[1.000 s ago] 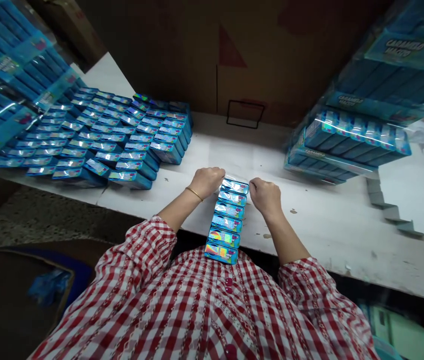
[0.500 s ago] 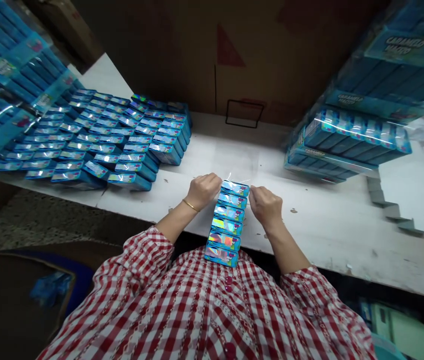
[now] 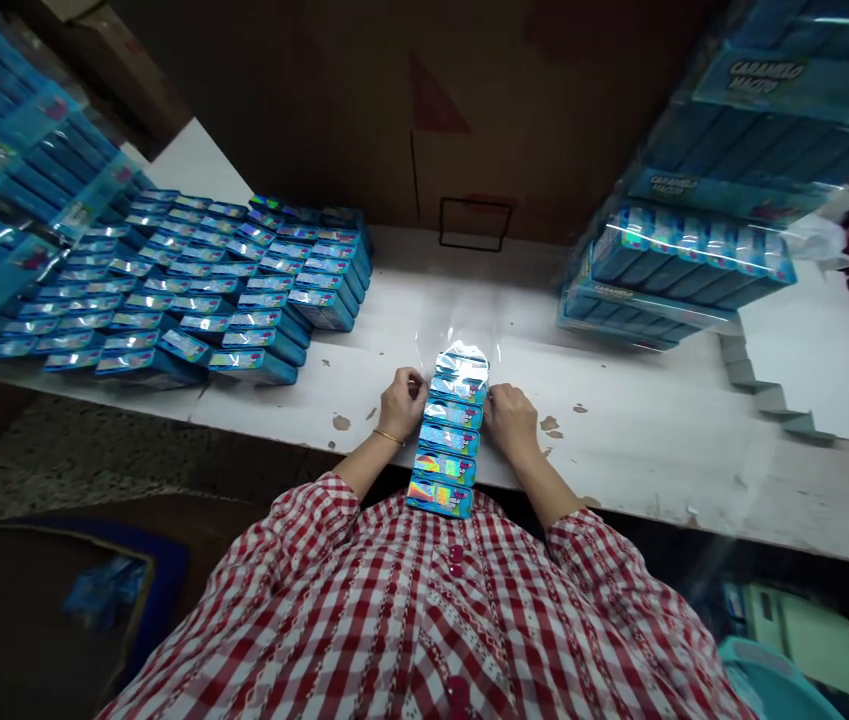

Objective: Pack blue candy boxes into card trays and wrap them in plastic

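Note:
A row of several small blue boxes (image 3: 448,440) with shiny tops runs away from my body at the table's front edge. Clear plastic film (image 3: 461,350) covers its far end and stands up loosely beyond it. My left hand (image 3: 403,402) is at the left side of the row, thumb and fingers pinched on the film's edge. On the right side, my right hand (image 3: 512,420) is closed against the boxes in the same way, its fingertips partly hidden. How far the film reaches along the row is hard to see.
Many loose blue boxes (image 3: 191,290) stand in rows on the white table (image 3: 394,350) at left, with wrapped packs (image 3: 19,170) behind. More wrapped packs (image 3: 686,250) are stacked at right. A large brown carton (image 3: 364,110) closes off the back. A turquoise basin (image 3: 769,680) sits below right.
Both hands have come back along the row toward my body, from its far end to its sides. The film now shows over the far boxes. The view has shifted slightly.

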A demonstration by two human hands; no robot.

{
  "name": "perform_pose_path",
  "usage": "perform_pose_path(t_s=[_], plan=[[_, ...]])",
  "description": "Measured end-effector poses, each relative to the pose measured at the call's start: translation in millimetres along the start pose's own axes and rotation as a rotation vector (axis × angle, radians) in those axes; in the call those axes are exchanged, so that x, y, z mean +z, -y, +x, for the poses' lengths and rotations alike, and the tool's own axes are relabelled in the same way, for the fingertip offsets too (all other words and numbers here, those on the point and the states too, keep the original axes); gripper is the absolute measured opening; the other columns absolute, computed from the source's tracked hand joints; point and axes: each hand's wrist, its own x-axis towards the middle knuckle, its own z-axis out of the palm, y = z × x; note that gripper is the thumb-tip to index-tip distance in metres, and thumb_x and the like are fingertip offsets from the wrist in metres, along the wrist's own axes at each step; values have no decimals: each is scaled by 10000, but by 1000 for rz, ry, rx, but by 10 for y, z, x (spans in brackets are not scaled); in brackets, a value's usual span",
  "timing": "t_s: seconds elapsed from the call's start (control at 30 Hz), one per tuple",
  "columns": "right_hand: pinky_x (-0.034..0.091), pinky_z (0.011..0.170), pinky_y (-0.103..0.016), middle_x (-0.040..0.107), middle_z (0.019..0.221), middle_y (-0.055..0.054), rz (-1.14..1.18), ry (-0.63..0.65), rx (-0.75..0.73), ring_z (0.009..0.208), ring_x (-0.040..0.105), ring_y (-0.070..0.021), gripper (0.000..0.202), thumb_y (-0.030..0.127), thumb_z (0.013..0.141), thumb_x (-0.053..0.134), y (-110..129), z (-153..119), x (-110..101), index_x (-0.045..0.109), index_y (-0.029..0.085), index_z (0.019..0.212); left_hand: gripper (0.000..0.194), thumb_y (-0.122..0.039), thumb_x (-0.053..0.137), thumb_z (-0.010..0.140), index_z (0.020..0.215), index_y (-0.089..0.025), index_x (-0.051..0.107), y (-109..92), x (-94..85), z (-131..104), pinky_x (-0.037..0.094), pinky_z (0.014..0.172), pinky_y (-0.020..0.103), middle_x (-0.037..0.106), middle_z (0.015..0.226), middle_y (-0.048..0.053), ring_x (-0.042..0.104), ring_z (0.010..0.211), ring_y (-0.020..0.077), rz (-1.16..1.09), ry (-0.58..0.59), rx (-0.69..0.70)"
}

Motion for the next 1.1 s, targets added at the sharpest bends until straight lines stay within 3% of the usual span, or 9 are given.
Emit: perform_pose_path(t_s=[0.13, 0.23, 0.4, 0.6, 0.87, 1.1], plan=[[265, 637, -275, 613, 797, -61, 4, 54, -7, 732, 479, -168, 222, 213, 874, 401, -7, 33, 54, 598, 171, 780, 171, -266, 514, 806, 952, -186, 473, -62, 0, 41, 471, 668, 244, 656, 813, 36, 639, 705, 140, 12, 60, -86], [263, 650, -282, 614, 809, -67, -2, 87, -29, 742, 478, -171, 222, 205, 873, 404, -20, 63, 31, 605, 166, 788, 111, -257, 475, 827, 882, -185, 540, -79, -76, 98, 443, 667, 250, 656, 800, 44, 621, 713, 153, 224, 135, 6], [259, 670, -306, 620, 801, -86, -54, 123, -126, 755, 485, -188, 217, 209, 866, 416, -23, 73, -67, 615, 154, 799, 214, -223, 386, 860, 795, -169, 583, -24, -243, 78, 382, 596, 245, 637, 798, 73, 580, 701, 159, 572, 192, 165], [253, 657, -310, 617, 717, -70, -17, 88, -279, 696, 471, -173, 197, 189, 827, 463, 62, -284, -155, 614, 159, 705, 240, -260, 382, 877, 749, -182, 569, 8, -378, -294, 341, 563, 259, 619, 736, 61, 547, 629, 156, 658, 342, 310], [263, 623, -312, 549, 588, -28, 54, -32, -493, 628, 442, -161, 227, 156, 798, 482, -21, -991, -175, 567, 191, 591, 254, -204, 372, 870, 687, -193, 548, -5, -691, -940, 336, 561, 282, 586, 645, 36, 521, 577, 149, 644, 395, 460], [286, 573, -281, 546, 563, -10, 127, 87, -630, 589, 460, -125, 285, 151, 855, 459, -172, -1246, -37, 577, 203, 602, 245, -165, 383, 825, 627, -183, 525, 102, -811, -1247, 303, 513, 248, 548, 569, 1, 478, 507, 108, 526, 451, 621]])
